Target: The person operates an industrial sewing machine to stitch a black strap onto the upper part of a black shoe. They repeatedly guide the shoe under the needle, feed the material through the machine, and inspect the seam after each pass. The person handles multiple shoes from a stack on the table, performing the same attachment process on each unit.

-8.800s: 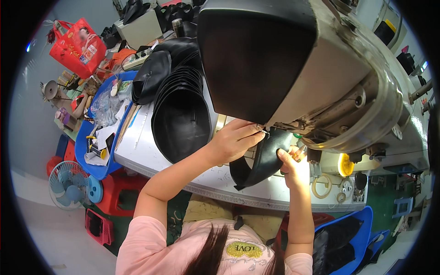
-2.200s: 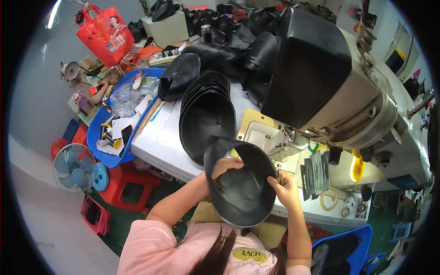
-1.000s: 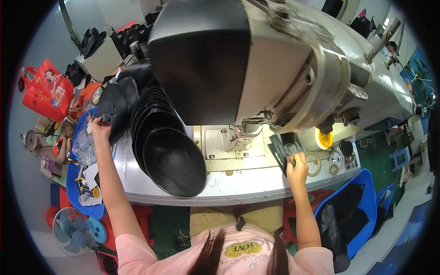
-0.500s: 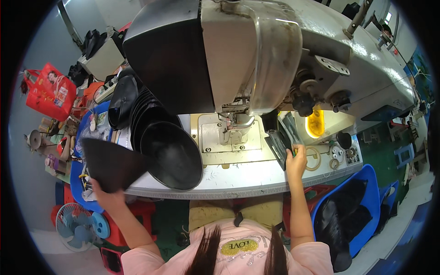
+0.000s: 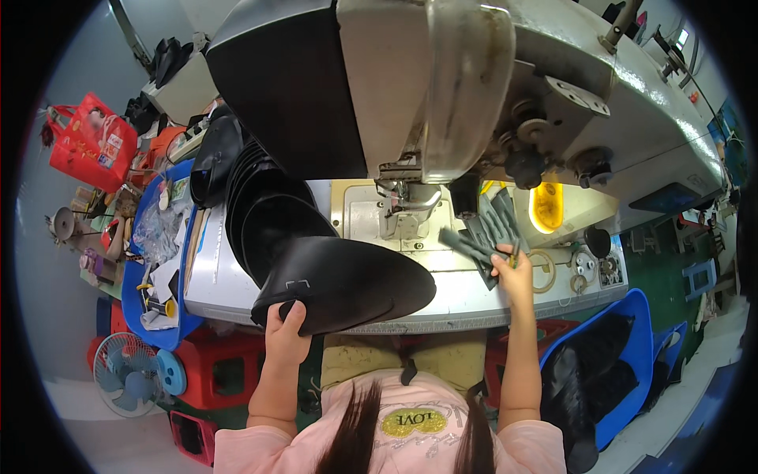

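My left hand [image 5: 288,330] grips the near left end of a smooth, curved black panel [image 5: 363,280], thumb on top. A pale corner-shaped marking shows near that end. The panel extends rightward over the table's front edge, in front of the sewing machine's needle area [image 5: 404,207]. Behind it, a row of overlapping black panels [image 5: 246,201] stands on the table's left side. To the right of the needle, my right hand [image 5: 515,275] pinches a dark grey strip [image 5: 464,242], raised over a small pile of similar strips [image 5: 497,217]. Something slim also shows by its fingers, too small to name.
The sewing machine's head [image 5: 466,79] overhangs the table. A lit yellow lamp [image 5: 546,207] and a tape roll [image 5: 542,271] are at right. Blue basins flank the table: one with black pieces [image 5: 636,316], one with odds and ends [image 5: 185,316]. A fan [image 5: 126,375] stands lower left.
My left hand has swung the black panel from the far left to the front of the table. The right hand has lifted a strip and tilted it leftward.
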Demonstrator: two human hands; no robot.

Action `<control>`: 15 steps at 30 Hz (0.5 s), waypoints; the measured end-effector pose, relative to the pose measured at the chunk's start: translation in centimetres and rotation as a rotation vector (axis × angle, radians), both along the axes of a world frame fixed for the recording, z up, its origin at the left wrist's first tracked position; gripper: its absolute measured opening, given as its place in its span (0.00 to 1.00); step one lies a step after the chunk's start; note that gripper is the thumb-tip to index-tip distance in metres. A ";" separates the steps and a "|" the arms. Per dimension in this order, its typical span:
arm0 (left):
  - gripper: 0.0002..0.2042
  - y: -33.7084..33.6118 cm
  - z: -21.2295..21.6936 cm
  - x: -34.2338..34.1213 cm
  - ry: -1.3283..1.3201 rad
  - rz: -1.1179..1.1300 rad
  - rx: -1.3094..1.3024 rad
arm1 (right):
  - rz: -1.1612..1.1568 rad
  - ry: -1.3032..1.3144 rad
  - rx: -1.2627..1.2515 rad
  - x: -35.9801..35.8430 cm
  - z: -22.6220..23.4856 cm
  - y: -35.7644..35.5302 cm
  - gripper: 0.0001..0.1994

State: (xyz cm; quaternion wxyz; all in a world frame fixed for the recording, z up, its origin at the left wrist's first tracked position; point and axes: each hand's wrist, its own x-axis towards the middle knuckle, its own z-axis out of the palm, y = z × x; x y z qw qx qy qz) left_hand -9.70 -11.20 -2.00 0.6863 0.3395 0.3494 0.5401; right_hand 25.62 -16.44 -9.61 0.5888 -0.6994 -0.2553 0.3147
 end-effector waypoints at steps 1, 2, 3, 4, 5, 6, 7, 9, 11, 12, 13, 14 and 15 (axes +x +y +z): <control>0.09 0.2 -0.4 -0.1 -0.001 -0.023 -0.010 | -0.032 -0.179 -0.025 -0.1 -1.1 0.1 0.08; 0.09 0.5 -0.6 -0.1 -0.003 -0.047 -0.021 | -0.063 -0.357 -0.052 -0.3 -2.1 0.1 0.08; 0.09 0.5 -0.6 0.1 -0.007 -0.054 -0.026 | -0.125 -0.818 -0.035 -0.7 -2.4 0.3 0.09; 0.08 0.5 -0.5 0.3 -0.012 -0.062 -0.032 | -0.153 -0.886 -0.073 -1.5 -2.1 0.3 0.08; 0.08 0.4 -0.5 0.5 -0.017 -0.071 -0.038 | -0.183 -1.011 -0.088 -1.9 -2.0 0.3 0.07; 0.08 0.4 -0.5 0.5 -0.017 -0.077 -0.039 | -0.216 -1.134 -0.102 -2.3 -2.1 0.4 0.07; 0.08 0.4 -0.6 0.6 -0.017 -0.084 -0.041 | -0.221 -1.147 -0.115 -2.6 -1.8 0.4 0.07; 0.09 0.5 -0.7 0.8 -0.008 -0.086 -0.042 | -0.233 -1.173 -0.143 -3.0 -1.4 0.3 0.08; 0.10 0.5 -0.9 1.0 0.010 -0.075 -0.041 | -0.187 -1.212 -0.127 -2.7 -1.9 0.4 0.09; 0.11 0.5 -0.8 1.2 0.022 -0.062 -0.041 | -0.165 -1.236 -0.118 -2.5 -2.2 0.5 0.09; 0.11 0.6 -0.5 1.5 0.034 -0.049 -0.041 | -0.153 -1.226 -0.121 -2.4 -2.6 0.5 0.09; 0.12 0.7 -0.4 1.7 0.045 -0.036 -0.041 | -0.141 -1.217 -0.123 -2.3 -3.0 0.5 0.09; 0.12 0.7 -0.3 1.7 0.034 -0.042 -0.043 | -0.129 -1.206 -0.125 -2.2 -3.2 0.5 0.09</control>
